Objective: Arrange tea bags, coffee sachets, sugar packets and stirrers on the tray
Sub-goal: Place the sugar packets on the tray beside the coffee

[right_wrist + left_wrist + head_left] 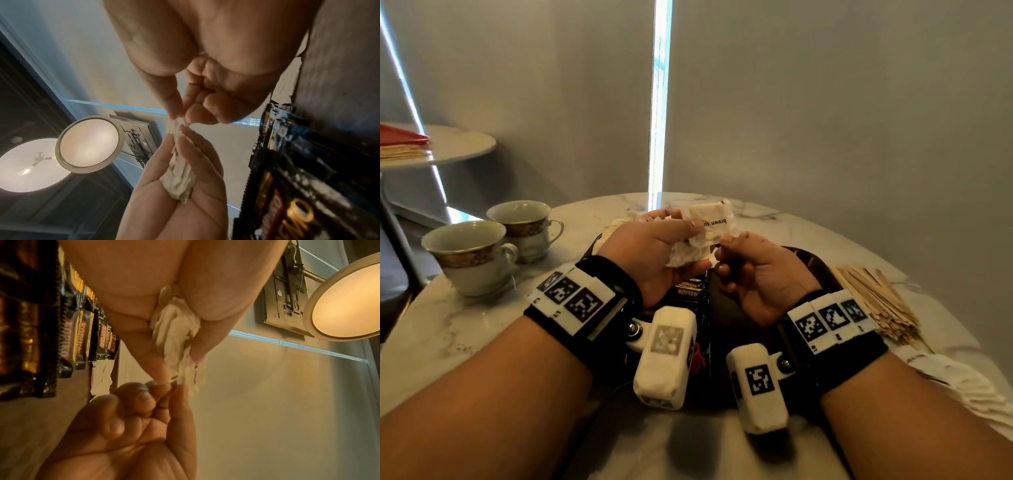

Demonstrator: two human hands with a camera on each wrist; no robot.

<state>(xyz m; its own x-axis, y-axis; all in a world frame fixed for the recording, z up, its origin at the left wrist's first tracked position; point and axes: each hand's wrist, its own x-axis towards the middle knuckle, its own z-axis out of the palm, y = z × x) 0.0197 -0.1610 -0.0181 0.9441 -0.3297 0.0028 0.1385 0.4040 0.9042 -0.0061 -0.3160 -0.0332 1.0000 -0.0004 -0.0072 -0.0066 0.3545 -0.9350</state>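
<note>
Here, in the middle of the head view, both hands are raised above a dark tray (815, 263) that sits on a marble table (465, 329). The left hand (654, 253) grips a bunch of white sugar packets (709, 226), thumb on top and fingers curled beneath; the top packet reads "brown su" upside down. The right hand (756, 277) sits just right of it, its thumb and forefinger pinching the near edge of the bunch while the other fingers curl into the palm. In the left wrist view the packets (176, 337) run down the centre between thumb and fingers, and the right hand (131, 426) fills the lower middle, its fingertips meeting the bottom end of the bunch. In the right wrist view the left hand (180, 186) cups the packets (179, 181) at lower centre. Black coffee sachets (690, 286) lie in a row on the tray, below the hands in the head view; the left wrist view shows them (68, 337) along the left edge, with one more brown sugar packet (101, 376) lying just past their end. A pile of wooden stirrers (876, 301) rests on the table at centre right, beside the tray. Two teacups (482, 253) stand at centre left, and more white packets (969, 383) lie on the table at lower right
</note>
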